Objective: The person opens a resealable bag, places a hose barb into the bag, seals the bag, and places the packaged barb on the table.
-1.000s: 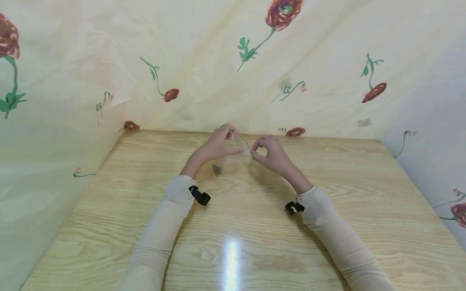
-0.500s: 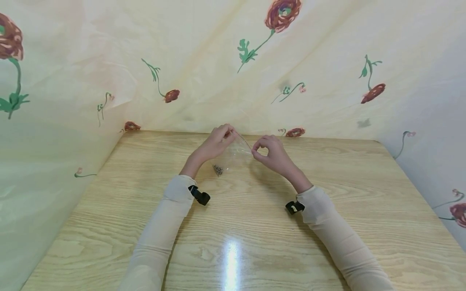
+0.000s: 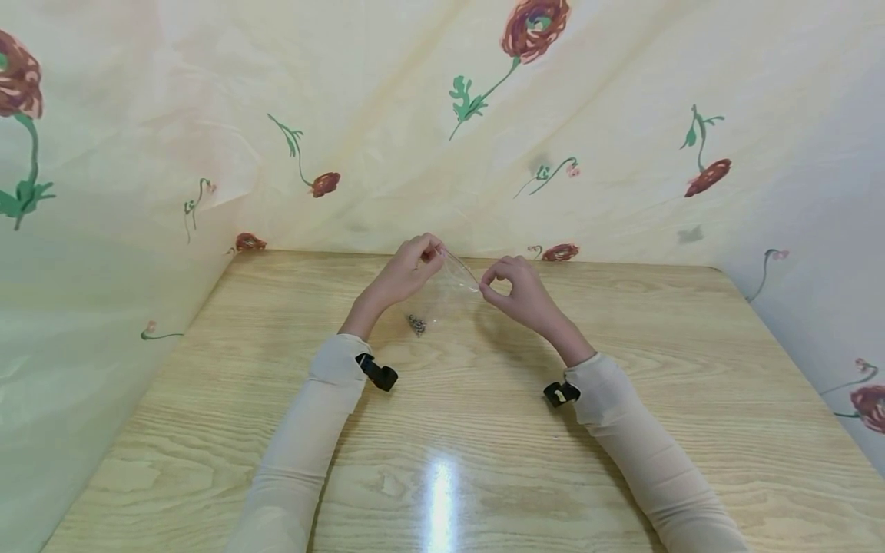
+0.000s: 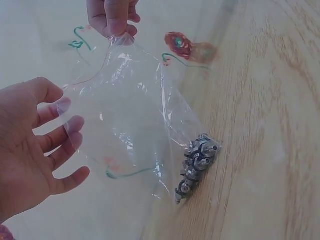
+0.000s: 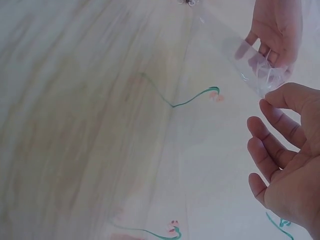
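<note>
A clear plastic bag [image 4: 125, 105] hangs stretched between my two hands, its reddish-edged mouth at the top. My left hand [image 3: 409, 270] pinches one end of the mouth between thumb and forefinger. In the left wrist view its other fingers [image 4: 65, 137] lie spread behind the film. At the opposite end, my right hand [image 3: 518, 293] pinches the corner with thumb and forefinger making a ring. Several small silvery metal parts, shaped like bolts or fittings [image 4: 196, 165], are bunched in the bag's lower corner, close over the table.
A wood-grain table [image 3: 456, 399] spreads beneath both forearms. Flower-patterned sheeting [image 3: 387, 138] rises behind its far edge and along the sides. Each sleeve cuff carries a black strap mount, one on the left [image 3: 377, 373] and one on the right [image 3: 561, 395].
My left thumb, stretched out away from the fingers a second ago, has come up to pinch the bag's edge. The right hand has hardly moved, and the metal parts have shifted slightly right.
</note>
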Demonstrator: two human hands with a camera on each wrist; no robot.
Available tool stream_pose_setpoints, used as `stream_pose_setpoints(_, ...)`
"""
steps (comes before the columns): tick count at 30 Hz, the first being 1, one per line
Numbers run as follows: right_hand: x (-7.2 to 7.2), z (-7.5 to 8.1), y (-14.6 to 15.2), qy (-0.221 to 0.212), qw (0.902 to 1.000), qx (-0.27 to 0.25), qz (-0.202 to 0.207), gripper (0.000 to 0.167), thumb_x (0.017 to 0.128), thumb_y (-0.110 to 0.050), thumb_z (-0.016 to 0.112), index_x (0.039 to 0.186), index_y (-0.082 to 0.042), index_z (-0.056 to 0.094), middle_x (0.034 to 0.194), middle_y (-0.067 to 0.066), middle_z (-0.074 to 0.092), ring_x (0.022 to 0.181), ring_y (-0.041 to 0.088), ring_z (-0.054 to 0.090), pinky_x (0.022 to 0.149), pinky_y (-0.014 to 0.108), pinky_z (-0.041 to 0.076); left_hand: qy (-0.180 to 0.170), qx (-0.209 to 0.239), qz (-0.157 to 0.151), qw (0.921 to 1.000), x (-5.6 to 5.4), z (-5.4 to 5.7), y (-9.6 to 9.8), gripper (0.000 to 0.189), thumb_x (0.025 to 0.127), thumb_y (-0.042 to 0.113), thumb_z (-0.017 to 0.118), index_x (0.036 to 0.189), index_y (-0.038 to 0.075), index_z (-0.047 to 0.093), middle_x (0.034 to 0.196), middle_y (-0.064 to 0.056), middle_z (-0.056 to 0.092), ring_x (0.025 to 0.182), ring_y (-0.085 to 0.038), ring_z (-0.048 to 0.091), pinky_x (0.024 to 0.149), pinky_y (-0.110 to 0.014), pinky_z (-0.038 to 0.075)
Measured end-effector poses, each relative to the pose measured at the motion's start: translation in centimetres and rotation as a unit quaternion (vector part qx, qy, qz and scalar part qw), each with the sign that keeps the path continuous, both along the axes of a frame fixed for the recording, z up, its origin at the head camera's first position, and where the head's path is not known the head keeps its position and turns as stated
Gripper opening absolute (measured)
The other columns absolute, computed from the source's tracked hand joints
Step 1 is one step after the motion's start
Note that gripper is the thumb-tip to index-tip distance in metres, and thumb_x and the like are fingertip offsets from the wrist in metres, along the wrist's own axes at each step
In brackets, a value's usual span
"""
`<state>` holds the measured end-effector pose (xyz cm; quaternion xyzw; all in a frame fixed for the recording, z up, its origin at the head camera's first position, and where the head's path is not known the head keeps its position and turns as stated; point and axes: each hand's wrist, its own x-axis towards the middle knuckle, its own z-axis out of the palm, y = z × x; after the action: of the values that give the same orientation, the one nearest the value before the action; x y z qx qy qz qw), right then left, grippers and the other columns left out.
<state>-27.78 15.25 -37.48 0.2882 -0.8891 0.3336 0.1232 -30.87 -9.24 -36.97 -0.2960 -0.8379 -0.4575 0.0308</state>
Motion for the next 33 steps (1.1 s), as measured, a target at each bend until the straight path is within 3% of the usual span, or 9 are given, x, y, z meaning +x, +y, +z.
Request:
stream_pose_setpoints(9, -0.10, 0.24, 0.29, -0.006, 1.0000, -0.005, -0.002, 0.007, 0.093, -0.005, 0.068, 0.091, -0.001, 0.073, 0.095, 0.016, 0.072, 0.092, 0.031, 0.056, 0.084, 0.042, 0.039, 0.010, 0.006, 0.005, 0.9999, 0.07, 0.18, -0.14, 0.019, 0.105, 0.011, 0.051, 0.115, -0.004, 0.059, 0.108, -0.016, 0.063, 0.102, -0.027, 0.057, 0.095, -0.037, 0.046)
stream_pose_setpoints(18, -0.50, 0.23, 0.55, 0.004, 0.9997, -0.024, 0.002, 0.006, 0.093, -0.002, 0.067, 0.091, 0.001, 0.072, 0.093, 0.016, 0.073, 0.093, 0.032, 0.059, 0.089, 0.049, 0.042, 0.002, 0.008, 0.007, 0.9999, 0.30, 0.47, -0.31, 0.019, 0.106, 0.014, 0.051, 0.114, -0.001, 0.060, 0.106, -0.014, 0.062, 0.102, -0.026, 0.056, 0.096, -0.040, 0.046)
stream_pose_setpoints(26, -0.81, 0.32, 0.78, 0.011, 0.9994, -0.034, 0.001, 0.006, 0.093, -0.002, 0.067, 0.090, 0.001, 0.072, 0.092, 0.017, 0.072, 0.092, 0.033, 0.060, 0.091, 0.043, 0.040, -0.010, 0.026, -0.004, 0.9996, 0.30, 0.60, -0.20, 0.014, 0.103, 0.015, 0.055, 0.109, 0.003, 0.058, 0.102, -0.010, 0.058, 0.099, -0.024, 0.052, 0.096, -0.041, 0.045)
stream_pose_setpoints(30, -0.84, 0.42, 0.90, 0.006, 0.9994, -0.035, 0.000, 0.006, 0.093, -0.002, 0.066, 0.091, 0.001, 0.071, 0.093, 0.018, 0.071, 0.092, 0.034, 0.059, 0.103, 0.053, 0.038, -0.004, 0.024, -0.003, 0.9997, 0.27, 0.60, -0.14, 0.015, 0.104, 0.016, 0.056, 0.109, 0.003, 0.059, 0.102, -0.010, 0.058, 0.099, -0.024, 0.053, 0.096, -0.041, 0.045)
stream_pose_setpoints(33, -0.81, 0.47, 1.00, -0.002, 0.9994, -0.036, -0.004, 0.006, 0.093, -0.002, 0.066, 0.092, 0.002, 0.071, 0.094, 0.019, 0.070, 0.095, 0.038, 0.059, 0.115, 0.064, 0.027, 0.004, 0.022, 0.000, 0.9998, 0.30, 0.58, -0.13, 0.015, 0.104, 0.017, 0.056, 0.109, 0.003, 0.060, 0.102, -0.010, 0.059, 0.099, -0.024, 0.053, 0.095, -0.039, 0.045)
